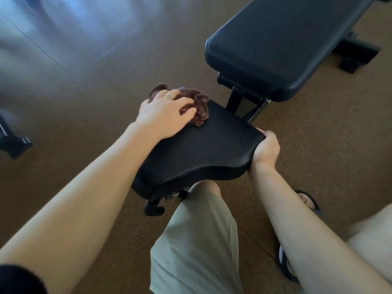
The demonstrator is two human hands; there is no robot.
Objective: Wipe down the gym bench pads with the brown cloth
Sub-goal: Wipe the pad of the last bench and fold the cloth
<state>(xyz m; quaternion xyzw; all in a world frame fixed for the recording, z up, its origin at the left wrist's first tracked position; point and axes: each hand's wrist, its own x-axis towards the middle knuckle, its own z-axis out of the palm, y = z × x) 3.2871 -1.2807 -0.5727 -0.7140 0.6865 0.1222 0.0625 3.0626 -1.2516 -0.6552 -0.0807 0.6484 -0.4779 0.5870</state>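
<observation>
The cloth (192, 105) is pressed on the near seat's (201, 149) far left corner by flat left fingers (184, 102), its right edge is gripped by the right hand (266, 148), and the far pad (286, 41) looks not yet wiped.

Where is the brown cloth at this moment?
In the head view the brown cloth lies bunched on the far left corner of the seat pad, under the left hand, near the back pad.

Left hand (164, 112) flat, right hand (266, 148) seemingly curled.
</observation>
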